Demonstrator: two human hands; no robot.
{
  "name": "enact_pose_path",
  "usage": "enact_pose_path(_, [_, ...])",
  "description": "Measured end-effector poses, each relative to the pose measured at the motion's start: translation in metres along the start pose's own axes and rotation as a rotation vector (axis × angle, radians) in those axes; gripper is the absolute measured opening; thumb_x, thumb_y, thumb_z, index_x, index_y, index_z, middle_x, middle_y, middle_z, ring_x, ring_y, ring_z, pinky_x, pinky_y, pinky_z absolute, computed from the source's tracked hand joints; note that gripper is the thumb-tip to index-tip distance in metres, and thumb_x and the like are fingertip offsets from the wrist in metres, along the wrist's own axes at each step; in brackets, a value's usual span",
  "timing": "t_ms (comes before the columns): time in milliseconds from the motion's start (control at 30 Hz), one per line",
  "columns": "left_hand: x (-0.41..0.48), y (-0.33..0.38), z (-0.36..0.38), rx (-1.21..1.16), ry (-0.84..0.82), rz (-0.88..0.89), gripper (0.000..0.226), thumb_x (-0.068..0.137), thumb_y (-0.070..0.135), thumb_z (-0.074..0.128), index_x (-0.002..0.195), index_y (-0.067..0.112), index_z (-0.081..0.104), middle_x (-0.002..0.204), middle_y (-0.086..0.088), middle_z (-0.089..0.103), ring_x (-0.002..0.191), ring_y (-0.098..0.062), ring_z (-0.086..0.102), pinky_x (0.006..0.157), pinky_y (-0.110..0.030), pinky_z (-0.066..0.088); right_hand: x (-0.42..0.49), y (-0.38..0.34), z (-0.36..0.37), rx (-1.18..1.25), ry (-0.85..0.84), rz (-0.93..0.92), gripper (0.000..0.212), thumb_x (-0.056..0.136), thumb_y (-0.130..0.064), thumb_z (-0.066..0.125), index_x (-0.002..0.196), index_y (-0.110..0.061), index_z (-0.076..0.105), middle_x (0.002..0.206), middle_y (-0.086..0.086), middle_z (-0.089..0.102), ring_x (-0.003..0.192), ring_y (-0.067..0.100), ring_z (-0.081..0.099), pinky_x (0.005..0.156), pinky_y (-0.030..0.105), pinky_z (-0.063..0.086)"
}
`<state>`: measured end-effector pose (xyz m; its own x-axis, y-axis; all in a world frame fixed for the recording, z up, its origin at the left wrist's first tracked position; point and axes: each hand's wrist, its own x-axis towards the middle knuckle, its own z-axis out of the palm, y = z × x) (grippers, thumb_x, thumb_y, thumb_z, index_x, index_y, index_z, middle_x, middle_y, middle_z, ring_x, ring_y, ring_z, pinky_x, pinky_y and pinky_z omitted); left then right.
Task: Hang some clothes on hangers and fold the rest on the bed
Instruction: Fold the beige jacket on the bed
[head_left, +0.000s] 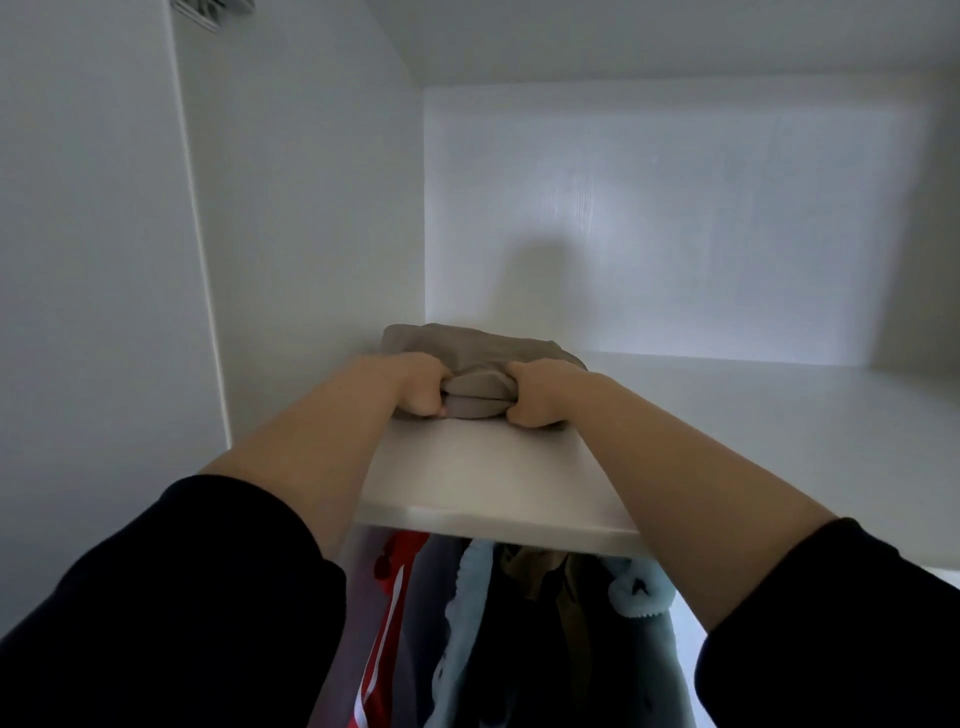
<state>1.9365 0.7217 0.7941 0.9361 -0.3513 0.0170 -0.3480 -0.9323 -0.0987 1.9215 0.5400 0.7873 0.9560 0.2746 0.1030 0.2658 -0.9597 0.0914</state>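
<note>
A folded beige-grey garment (470, 351) lies on the white top shelf (493, 483) of a wardrobe, near the shelf's left side. My left hand (415, 384) grips its near left edge, fingers curled round the folded layers. My right hand (535, 397) grips the near right edge the same way. Both arms reach up and forward in dark sleeves pushed back to the elbows. The far part of the garment is partly hidden behind my hands.
Below the shelf hang several clothes: a red one (384, 613), a light blue one (467, 634) and dark ones (524, 649). The wardrobe's white left wall (291, 234) and back panel (675, 223) enclose the shelf, which stretches bare to the right (779, 415).
</note>
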Motion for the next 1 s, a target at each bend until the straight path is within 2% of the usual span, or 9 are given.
enact_pose_path(133, [0.035,-0.016,0.007,-0.028,-0.012,-0.03,0.043,0.088,0.03,0.062,0.129,0.018,0.056,0.129,-0.007,0.058,0.116,-0.026,0.054,0.099,-0.035,0.043,0.033,0.006,-0.001,0.049,-0.07,0.011,0.073,0.085,-0.036,0.059,0.147,-0.019,0.027,0.137,0.012,0.047,0.123,0.031,0.047,0.098,0.038,0.041])
enact_pose_path(233, [0.064,-0.033,0.014,-0.043,-0.004,-0.036,0.042,0.09,0.031,0.06,0.13,0.018,0.055,0.133,-0.01,0.054,0.118,-0.028,0.052,0.101,-0.037,0.042,0.062,0.012,0.004,0.085,-0.055,0.003,0.074,0.084,-0.033,0.06,0.146,-0.015,0.024,0.135,0.015,0.049,0.12,0.032,0.049,0.095,0.037,0.041])
enact_pose_path(400, [0.105,-0.054,0.035,-0.002,0.076,-0.184,0.055,0.097,0.041,0.046,0.148,0.036,0.028,0.148,-0.014,0.015,0.138,-0.039,0.018,0.113,-0.051,0.026,0.104,0.02,0.015,0.155,-0.035,0.007,0.09,0.087,-0.033,0.056,0.152,-0.01,-0.001,0.147,0.017,0.037,0.13,0.034,0.042,0.104,0.036,0.038])
enact_pose_path(500, [0.118,-0.06,0.048,-0.056,0.15,-0.224,0.056,0.098,0.039,0.043,0.15,0.031,0.023,0.149,-0.014,0.015,0.136,-0.039,0.021,0.112,-0.049,0.028,0.118,0.024,0.023,0.137,0.028,-0.025,0.084,0.089,-0.036,0.053,0.152,-0.008,0.005,0.152,0.017,0.028,0.137,0.036,0.031,0.111,0.04,0.031])
enact_pose_path(667, [0.14,-0.065,0.059,-0.169,0.234,-0.232,0.058,0.099,0.036,0.044,0.15,0.018,0.023,0.152,-0.011,0.025,0.137,-0.035,0.028,0.111,-0.046,0.029,0.142,0.033,0.036,0.166,0.075,-0.024,0.08,0.09,-0.038,0.051,0.152,-0.008,0.009,0.153,0.017,0.024,0.14,0.04,0.021,0.114,0.044,0.024])
enact_pose_path(833, [0.153,-0.068,0.067,-0.277,0.237,-0.235,0.068,0.095,0.035,0.044,0.153,0.022,0.011,0.159,-0.003,0.013,0.145,-0.029,0.011,0.118,-0.044,0.016,0.156,0.033,0.048,0.206,0.16,0.022,0.077,0.088,-0.043,0.053,0.148,-0.008,0.02,0.146,0.018,0.034,0.136,0.042,0.026,0.11,0.045,0.029])
enact_pose_path(1000, [0.17,-0.071,0.069,-0.225,0.284,-0.237,0.07,0.093,0.041,0.043,0.153,0.025,0.011,0.16,-0.001,0.009,0.146,-0.025,0.006,0.118,-0.045,0.013,0.174,0.039,0.058,0.261,0.269,0.051,0.067,0.086,-0.044,0.056,0.14,-0.012,0.034,0.14,0.013,0.038,0.133,0.036,0.029,0.105,0.05,0.036])
